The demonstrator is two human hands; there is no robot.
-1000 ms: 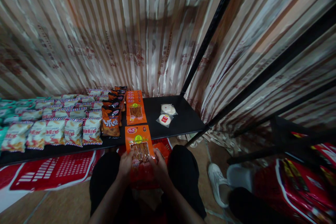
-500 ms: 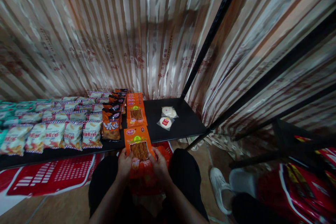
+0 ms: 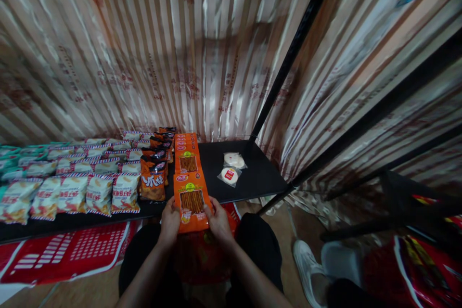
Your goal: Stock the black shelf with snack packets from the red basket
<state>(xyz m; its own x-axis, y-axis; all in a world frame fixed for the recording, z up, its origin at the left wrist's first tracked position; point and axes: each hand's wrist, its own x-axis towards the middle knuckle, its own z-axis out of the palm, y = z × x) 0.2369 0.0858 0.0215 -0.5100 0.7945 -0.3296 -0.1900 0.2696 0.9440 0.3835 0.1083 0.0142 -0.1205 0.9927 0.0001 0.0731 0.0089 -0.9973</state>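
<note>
Both of my hands grip an orange snack packet (image 3: 192, 199) at its lower sides, with brown sticks showing through its window. My left hand (image 3: 170, 220) is closed on the left edge and my right hand (image 3: 217, 219) on the right edge. The packet's top end meets the front of a row of overlapping orange packets (image 3: 186, 156) on the black shelf (image 3: 212, 185). Left of that row stand dark orange-and-black snack bags (image 3: 153, 180). To the right lie round white items in clear wrappers (image 3: 230, 174).
White-and-blue snack bags (image 3: 124, 192) and green bags (image 3: 10, 161) fill the shelf's left. Under it sits a red basket (image 3: 72, 252). A black post (image 3: 285, 74) rises at the back corner, before striped curtains. A white shoe (image 3: 306, 264) and grey bin (image 3: 340, 261) are at right.
The held packet is now pushed slightly forward, its top end closer to the row on the shelf. The view has tilted up a little, so the shelf appears lower.
</note>
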